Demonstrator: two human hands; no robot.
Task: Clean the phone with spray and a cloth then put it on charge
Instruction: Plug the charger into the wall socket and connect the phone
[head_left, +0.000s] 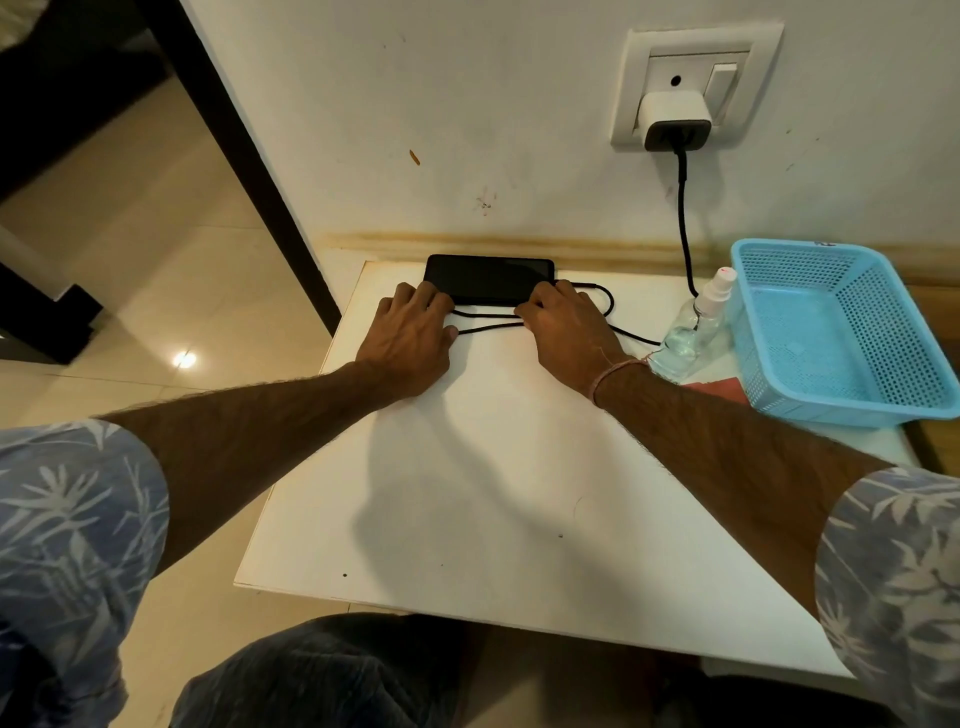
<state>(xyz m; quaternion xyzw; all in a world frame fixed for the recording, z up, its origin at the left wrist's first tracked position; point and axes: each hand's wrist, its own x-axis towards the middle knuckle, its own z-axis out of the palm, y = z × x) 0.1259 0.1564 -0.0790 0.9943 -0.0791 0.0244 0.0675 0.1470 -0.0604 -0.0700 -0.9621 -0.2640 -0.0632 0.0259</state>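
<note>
The black phone (488, 278) lies flat, screen up, at the far edge of the white table (493, 493), against the wall. My left hand (410, 338) rests its fingertips on the phone's near left corner, thumb apart beside the cable. My right hand (563, 327) has its fingers curled over the phone's right end, thumb at the near edge. The black charging cable (685, 228) drops from the white charger (672, 117) in the wall socket and loops on the table between my hands. A clear spray bottle (698, 322) stands to the right. A red cloth (719, 387) peeks out beside it.
A light-blue plastic basket (883, 322) sits at the table's right edge, close to the spray bottle. The wall rises directly behind the phone. A dark door frame (249, 171) and tiled floor (130, 260) lie to the left. My knees are under the table's near edge.
</note>
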